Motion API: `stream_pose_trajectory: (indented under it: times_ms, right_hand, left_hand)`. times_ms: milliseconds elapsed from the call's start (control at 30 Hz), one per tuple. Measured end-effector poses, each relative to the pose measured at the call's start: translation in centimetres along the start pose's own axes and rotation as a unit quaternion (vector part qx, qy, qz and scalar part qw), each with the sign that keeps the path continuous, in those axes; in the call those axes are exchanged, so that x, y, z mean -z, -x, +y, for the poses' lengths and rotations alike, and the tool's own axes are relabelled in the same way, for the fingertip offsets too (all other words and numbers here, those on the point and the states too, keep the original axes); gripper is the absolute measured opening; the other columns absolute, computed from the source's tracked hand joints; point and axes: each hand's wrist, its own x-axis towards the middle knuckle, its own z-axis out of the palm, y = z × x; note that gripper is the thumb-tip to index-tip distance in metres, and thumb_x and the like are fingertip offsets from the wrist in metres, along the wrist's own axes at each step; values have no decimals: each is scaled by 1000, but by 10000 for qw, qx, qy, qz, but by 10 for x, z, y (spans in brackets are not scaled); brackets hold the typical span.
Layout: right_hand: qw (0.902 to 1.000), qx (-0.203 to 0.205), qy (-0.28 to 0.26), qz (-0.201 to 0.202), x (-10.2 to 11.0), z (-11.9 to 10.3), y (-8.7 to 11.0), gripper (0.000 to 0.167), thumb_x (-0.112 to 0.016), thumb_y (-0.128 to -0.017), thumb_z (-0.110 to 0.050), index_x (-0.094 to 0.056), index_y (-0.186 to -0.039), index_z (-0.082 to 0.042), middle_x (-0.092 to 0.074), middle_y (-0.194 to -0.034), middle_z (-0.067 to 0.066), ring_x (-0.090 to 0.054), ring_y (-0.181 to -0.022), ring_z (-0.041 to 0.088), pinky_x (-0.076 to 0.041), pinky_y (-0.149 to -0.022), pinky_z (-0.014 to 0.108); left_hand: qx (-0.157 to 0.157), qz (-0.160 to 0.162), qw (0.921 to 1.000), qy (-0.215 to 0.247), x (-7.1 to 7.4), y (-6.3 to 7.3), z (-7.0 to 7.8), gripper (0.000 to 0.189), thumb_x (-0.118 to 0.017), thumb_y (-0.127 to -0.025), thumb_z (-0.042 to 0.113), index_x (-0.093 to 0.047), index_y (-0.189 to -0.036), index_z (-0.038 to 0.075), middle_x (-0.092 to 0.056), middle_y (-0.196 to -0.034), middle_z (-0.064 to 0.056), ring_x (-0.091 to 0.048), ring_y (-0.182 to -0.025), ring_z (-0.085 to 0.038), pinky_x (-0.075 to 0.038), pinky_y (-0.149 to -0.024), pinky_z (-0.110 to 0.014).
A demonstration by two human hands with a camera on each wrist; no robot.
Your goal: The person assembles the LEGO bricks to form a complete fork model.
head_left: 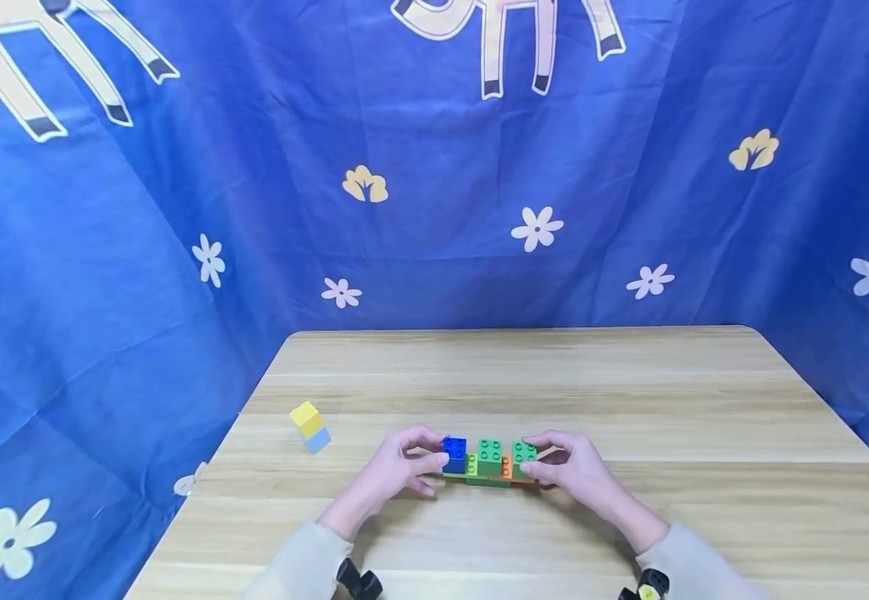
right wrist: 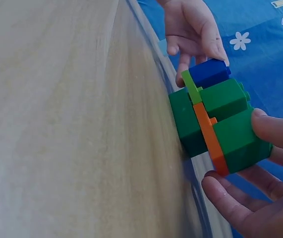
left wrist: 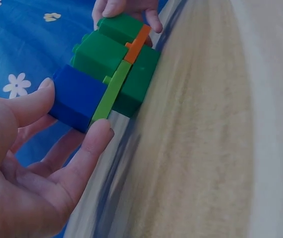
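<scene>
A small toy-brick build stands on the table in front of me. A green brick (right wrist: 187, 121) forms its base, with a thin lime plate (left wrist: 112, 91) and a thin orange plate (right wrist: 209, 136) side by side on top. Above these sit a blue brick (head_left: 456, 465) at the left end, a green brick (head_left: 490, 458) in the middle and another green brick (right wrist: 243, 144) at the right end. My left hand (head_left: 404, 465) pinches the blue brick between thumb and fingers. With thumb and fingers, my right hand (head_left: 573, 471) holds the right-end green brick.
Toward the table's left side lie a yellow block (head_left: 306, 418) and a light blue block (head_left: 317, 440), touching each other. The wooden table (head_left: 629, 375) reaches back to a blue patterned cloth (head_left: 441, 208) that hangs behind it and at both sides.
</scene>
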Motion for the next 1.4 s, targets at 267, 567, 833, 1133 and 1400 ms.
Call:
stream_pose_trajectory:
  times_ms: [267, 567, 833, 1133, 1400]
  right_hand:
    - [9999, -68, 79, 21, -1, -4, 3, 47, -79, -73, -18, -63, -113, -1, -65, -95, 15, -64, -75, 25, -56, -65, 40]
    - [9984, 78, 485, -283, 4, -4, 5, 51, -77, -75, -21, -60, -119, -2, -64, -100, 15, -63, -81, 24, -56, -65, 38]
    - [9980, 223, 491, -321, 5, 1, 5, 56, -76, -75, -17, -54, -124, 0, -59, -112, 20, -62, -89, 28, -56, -67, 37]
    - [9981, 287, 479, -254, 2, 1, 6, 53, -76, -75, -17, -56, -121, 0, -59, -109, 18, -62, -89, 27, -56, -67, 36]
    - [9981, 197, 523, 266, 5, 5, 5, 48, -77, -75, -17, -58, -118, -3, -60, -105, 16, -62, -89, 25, -55, -69, 29]
  left_hand:
    - [12, -16, 10000, 51, -2, 4, 1, 37, -69, -83, 16, -57, -115, 1, -58, -114, -16, -61, -92, -39, -55, -65, -47]
    - [-61, 60, 10000, -31, -3, 8, -2, 46, -69, -83, 17, -54, -123, 1, -56, -118, -19, -61, -93, -37, -55, -69, -47]
    - [-197, 50, 9998, 20, -1, 7, -9, 48, -70, -83, 19, -53, -126, 2, -56, -118, -20, -63, -91, -31, -55, -69, -46]
    - [-375, 87, 9992, 80, 5, 12, -8, 49, -67, -85, 14, -50, -128, -1, -53, -121, -25, -62, -94, -37, -54, -70, -48]
    - [-430, 525, 9977, 81, 22, 24, -5, 47, -66, -87, 18, -51, -127, -2, -49, -124, -29, -58, -98, -44, -53, -72, -50]
